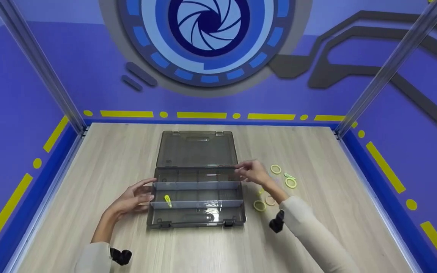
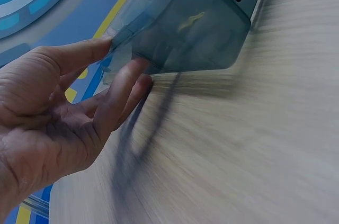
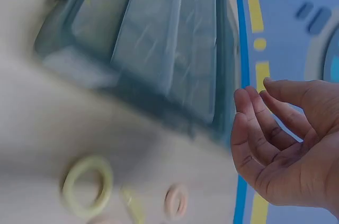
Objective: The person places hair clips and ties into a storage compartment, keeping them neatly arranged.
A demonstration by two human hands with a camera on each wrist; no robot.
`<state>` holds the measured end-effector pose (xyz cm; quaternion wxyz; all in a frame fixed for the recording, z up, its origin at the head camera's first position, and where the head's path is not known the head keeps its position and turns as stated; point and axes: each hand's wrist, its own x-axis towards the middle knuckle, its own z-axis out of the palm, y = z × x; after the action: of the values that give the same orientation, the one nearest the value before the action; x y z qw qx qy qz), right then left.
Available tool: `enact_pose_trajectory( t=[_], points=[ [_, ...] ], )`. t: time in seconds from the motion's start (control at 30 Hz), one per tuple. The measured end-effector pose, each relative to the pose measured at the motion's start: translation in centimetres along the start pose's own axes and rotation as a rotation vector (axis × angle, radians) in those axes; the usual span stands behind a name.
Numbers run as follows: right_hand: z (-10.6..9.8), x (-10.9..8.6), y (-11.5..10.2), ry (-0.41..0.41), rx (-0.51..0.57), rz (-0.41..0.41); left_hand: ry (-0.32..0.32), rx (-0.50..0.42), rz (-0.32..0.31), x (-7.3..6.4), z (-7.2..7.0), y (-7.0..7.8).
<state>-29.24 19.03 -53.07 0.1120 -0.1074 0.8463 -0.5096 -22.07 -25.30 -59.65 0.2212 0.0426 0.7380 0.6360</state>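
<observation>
A translucent grey divided box [image 1: 244,214] sits on the table with its lid [image 1: 197,151] folded back. One yellow hair clip [image 1: 167,200] lies inside, toward the left, by a divider. My left hand [image 1: 133,198] is at the box's left wall, its fingers extended and touching it; the left wrist view shows the thumb and fingertips against the box [image 2: 212,38]. Near the right rim, by the hinge line, is my right hand [image 1: 254,172]. In the right wrist view this hand [image 3: 288,150] has loosely bent fingers with nothing between them.
Right of the box lie several small items: a yellow ring [image 1: 254,206], a pink ring [image 3: 168,203], a green clip [image 1: 290,176] and a yellow clip [image 3: 132,205]. Some are partly hidden by the right arm. Blue printed panels [image 1: 188,102] stand around the wooden table [image 1: 120,151].
</observation>
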Motion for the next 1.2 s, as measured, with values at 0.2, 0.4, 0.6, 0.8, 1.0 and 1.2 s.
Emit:
enact_pose_trajectory(
  t=[0.2,0.4,0.6,0.8,1.0,1.2],
  points=[
    [-3.8,-1.5,3.0,0.047,-0.008,0.108,-0.004,0.010,0.015,-0.1,-0.2,-0.1],
    [-6.9,-3.0,5.2,0.108,-0.047,0.157,-0.006,0.029,0.022,-0.2,-0.2,-0.2],
    [-8.3,-4.2,6.9,0.156,-0.109,0.189,0.004,0.018,0.014,-0.2,-0.1,-0.1],
    [-8.2,-4.9,8.5,0.185,-0.124,0.235,0.001,0.021,0.017,0.0,-0.1,-0.2],
    [-7.4,-5.2,9.5,0.231,-0.134,0.322,0.005,0.023,0.019,0.1,0.0,-0.2],
    [-6.6,-4.8,10.4,0.310,-0.136,0.367,-0.008,0.028,0.015,0.0,0.0,0.0]
  ],
)
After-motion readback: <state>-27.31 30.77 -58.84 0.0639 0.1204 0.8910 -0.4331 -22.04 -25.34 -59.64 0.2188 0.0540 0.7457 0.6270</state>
